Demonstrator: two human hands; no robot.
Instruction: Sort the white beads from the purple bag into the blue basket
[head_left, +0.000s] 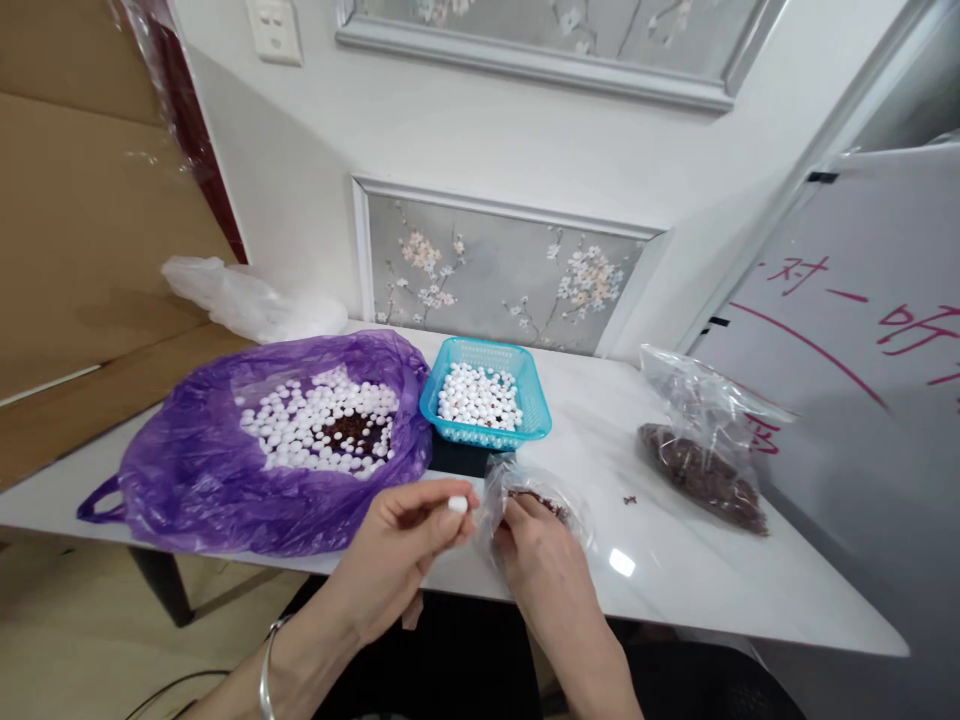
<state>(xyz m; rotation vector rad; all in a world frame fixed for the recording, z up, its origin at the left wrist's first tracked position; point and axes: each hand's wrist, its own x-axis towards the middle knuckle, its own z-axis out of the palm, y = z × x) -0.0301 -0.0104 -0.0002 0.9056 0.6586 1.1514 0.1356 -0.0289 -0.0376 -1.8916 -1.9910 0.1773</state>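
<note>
Between the thumb and fingers of my left hand (412,540) is a small white plastic piece (457,505), round with a flat-looking side. My right hand (544,560) reaches into an open clear plastic bag (577,505) that holds small dark reddish-brown pieces. Its fingers are bent together, and their tips are hidden in the bag. Behind my hands stands a blue plastic basket (536,405) with many white round pieces (480,395) in it. To the left lies an open purple plastic bag (225,500), with more white pieces and a patch of brown ones inside.
A second clear bag (701,465) of brown pieces stands at the right on the white table (810,590). A few loose brown bits (630,499) lie near it. A flat black item (461,460) lies before the basket. A whiteboard (847,400) stands at the right, cardboard (97,220) at the left.
</note>
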